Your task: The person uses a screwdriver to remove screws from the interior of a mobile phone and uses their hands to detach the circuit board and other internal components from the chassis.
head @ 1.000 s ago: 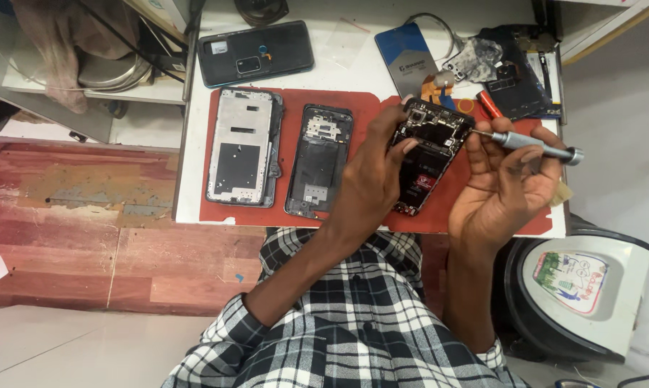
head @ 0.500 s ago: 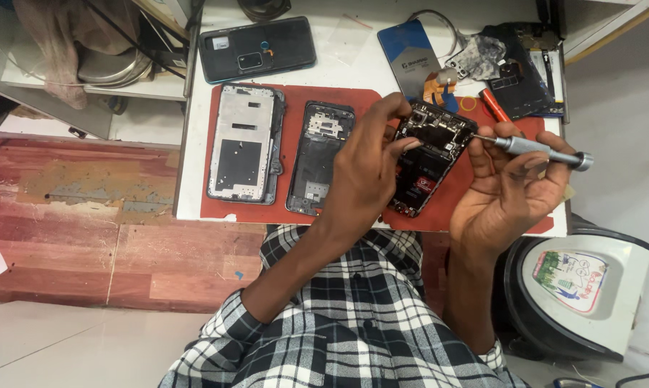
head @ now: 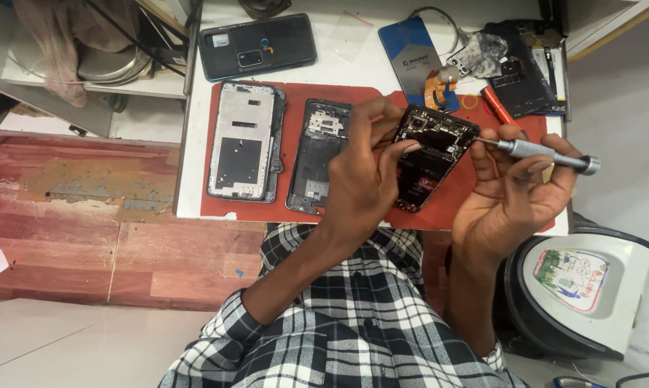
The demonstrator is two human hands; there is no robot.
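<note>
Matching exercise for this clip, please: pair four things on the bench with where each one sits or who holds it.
1. opened phone
2. screwdriver
3. silver frame
4. dark phone

A. on the white table beyond the mat
B. at the left end of the red mat
C. in the right hand
D. steadied by the left hand

Pairs: 1-D, 2-C, 3-B, 4-A

Opened phone (head: 433,162): lower left part hidden behind left hand (head: 364,176).
Screwdriver (head: 543,152): tip contact on phone too small to tell; middle of shaft covered by right hand (head: 511,194) fingers (head: 532,169).
Round dish (head: 263,6): cut off by top edge.
Small parts near orange tool (head: 498,108): too small to identify.
</note>
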